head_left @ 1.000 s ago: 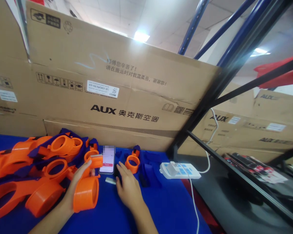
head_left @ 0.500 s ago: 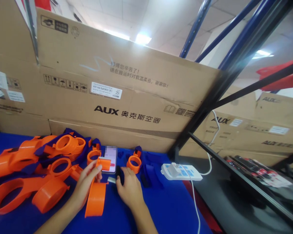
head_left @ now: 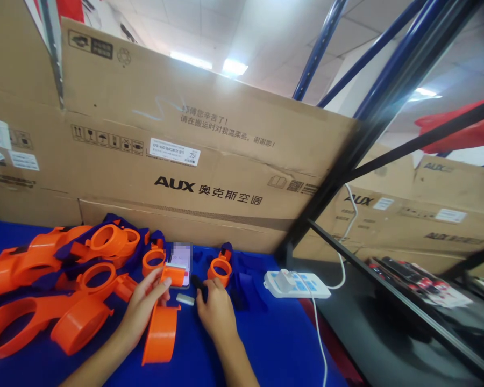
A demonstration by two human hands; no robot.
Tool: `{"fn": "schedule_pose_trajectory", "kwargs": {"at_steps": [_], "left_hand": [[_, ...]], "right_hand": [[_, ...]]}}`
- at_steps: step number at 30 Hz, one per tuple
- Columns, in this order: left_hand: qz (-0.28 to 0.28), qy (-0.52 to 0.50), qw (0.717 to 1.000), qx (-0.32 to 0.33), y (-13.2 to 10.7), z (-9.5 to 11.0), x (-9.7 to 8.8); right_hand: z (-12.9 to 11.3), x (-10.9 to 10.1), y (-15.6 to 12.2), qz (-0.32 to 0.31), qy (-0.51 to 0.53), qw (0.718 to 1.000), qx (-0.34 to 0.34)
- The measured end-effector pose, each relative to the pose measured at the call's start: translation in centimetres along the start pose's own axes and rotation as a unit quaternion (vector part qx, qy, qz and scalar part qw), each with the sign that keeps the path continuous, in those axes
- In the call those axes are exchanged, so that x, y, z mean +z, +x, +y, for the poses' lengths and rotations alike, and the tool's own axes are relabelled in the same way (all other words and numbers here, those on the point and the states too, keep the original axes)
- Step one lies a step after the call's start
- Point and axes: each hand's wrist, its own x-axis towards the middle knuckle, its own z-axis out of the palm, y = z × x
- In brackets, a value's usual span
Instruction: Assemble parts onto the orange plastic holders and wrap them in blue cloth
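Observation:
My left hand (head_left: 151,293) is closed on an orange plastic tape dispenser (head_left: 161,334), its wide ring hanging low and its narrower end up by my thumb. My right hand (head_left: 215,306) curls around a small black object (head_left: 200,286), mostly hidden by the fingers; its kind cannot be made out. Between the hands a small pale grey, flat piece (head_left: 185,299) lies on the blue tabletop (head_left: 201,360). Just beyond the left hand lies a phone (head_left: 182,255) with a lit screen, partly covered by the dispenser.
More orange dispensers (head_left: 83,325) and dark blue pieces are heaped at left. Another orange ring part (head_left: 220,271) lies beyond my right hand. A white power strip (head_left: 297,285) with cables sits at right, beside a metal rack post (head_left: 302,231). Large cardboard boxes (head_left: 226,161) stand behind.
My right hand has drawn slightly away to the right, and the pale piece near its fingertips now lies apart from it. The left hand, holding the dispenser, has shifted only slightly.

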Motion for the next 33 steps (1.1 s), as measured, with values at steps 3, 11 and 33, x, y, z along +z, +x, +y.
{"fn": "schedule_pose_trajectory", "kwargs": {"at_steps": [3,11,33], "left_hand": [[-0.013,0.009,1.000,0.005,0.0,-0.1,0.0],[-0.015,0.036,0.999,0.028,0.0,0.4,0.2],[-0.114,0.099,0.988,0.023,-0.3,-0.6,0.4]], "right_hand": [[0.1,-0.3,0.0,0.013,0.014,1.000,0.000],[-0.6,-1.6,0.2,0.119,0.235,0.965,-0.019],[-2.1,-2.3,-0.9,0.020,0.275,0.948,-0.160]]}}
